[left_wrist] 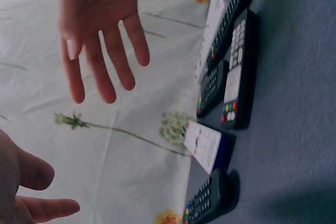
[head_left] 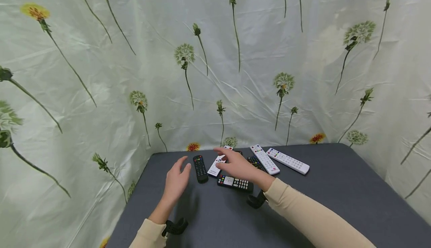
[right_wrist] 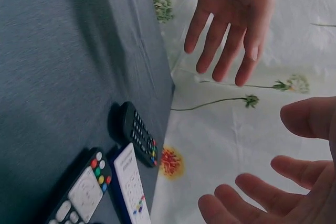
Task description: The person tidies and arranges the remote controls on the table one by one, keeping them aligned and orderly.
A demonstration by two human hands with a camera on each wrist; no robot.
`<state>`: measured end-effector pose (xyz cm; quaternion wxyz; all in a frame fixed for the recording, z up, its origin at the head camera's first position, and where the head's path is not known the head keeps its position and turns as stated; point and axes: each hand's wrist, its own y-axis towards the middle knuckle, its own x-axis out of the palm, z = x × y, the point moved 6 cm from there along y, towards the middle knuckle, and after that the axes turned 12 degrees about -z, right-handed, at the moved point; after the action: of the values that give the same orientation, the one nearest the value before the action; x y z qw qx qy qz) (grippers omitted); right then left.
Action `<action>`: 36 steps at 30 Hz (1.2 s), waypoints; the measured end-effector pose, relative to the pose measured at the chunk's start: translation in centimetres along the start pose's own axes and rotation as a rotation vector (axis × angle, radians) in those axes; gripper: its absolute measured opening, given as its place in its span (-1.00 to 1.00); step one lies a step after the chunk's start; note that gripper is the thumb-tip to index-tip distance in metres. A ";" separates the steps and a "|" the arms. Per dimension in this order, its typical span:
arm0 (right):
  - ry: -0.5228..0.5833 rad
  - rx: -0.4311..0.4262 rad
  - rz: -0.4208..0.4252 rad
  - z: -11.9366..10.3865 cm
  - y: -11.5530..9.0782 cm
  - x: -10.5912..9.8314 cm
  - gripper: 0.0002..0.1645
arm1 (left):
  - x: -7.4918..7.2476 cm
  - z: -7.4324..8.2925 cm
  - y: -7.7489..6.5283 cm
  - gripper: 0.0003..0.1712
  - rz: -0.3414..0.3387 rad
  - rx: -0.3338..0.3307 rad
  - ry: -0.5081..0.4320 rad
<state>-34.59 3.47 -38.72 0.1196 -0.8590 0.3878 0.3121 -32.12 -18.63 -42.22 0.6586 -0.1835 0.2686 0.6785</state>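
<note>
My left hand [head_left: 176, 180] hovers over the table near a slim black remote control [head_left: 200, 168], fingers extended and holding nothing. Raised above the cluster of remotes, my right hand [head_left: 238, 164] also has its fingers spread and grips nothing. Beneath it lie a white remote with a dark blue side [head_left: 214, 168] and a black remote with pale buttons [head_left: 235, 183]. Another black remote [head_left: 254, 161] is partly covered by a long white remote [head_left: 265, 159]. To the right, a second long white remote [head_left: 288, 161] lies at a slant. The right hand hides part of the group in the head view.
The dark grey table [head_left: 336, 188] carries all the remotes towards its far edge. A pale curtain [head_left: 256, 53] printed with dandelions hangs behind it and along the sides. Black wrist straps with devices [head_left: 176, 227] sit below both hands.
</note>
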 end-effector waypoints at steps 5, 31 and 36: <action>0.065 0.039 -0.034 -0.4 2.9 0.3 -0.42 | 0.0 -1.5 2.0 -0.47 -0.063 -0.083 -0.054; 0.668 0.309 -0.045 4.5 12.5 6.2 -0.27 | 3.6 -9.3 7.2 -0.34 -0.191 -0.401 -0.991; 0.657 0.334 0.001 5.6 12.3 5.9 -0.26 | 4.6 -9.0 8.1 -0.32 -0.185 -0.425 -0.897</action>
<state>-43.24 -5.75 -46.32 0.1271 -0.8819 0.4515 -0.0480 -41.45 -20.28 -51.10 0.7146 -0.0271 -0.2025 0.6690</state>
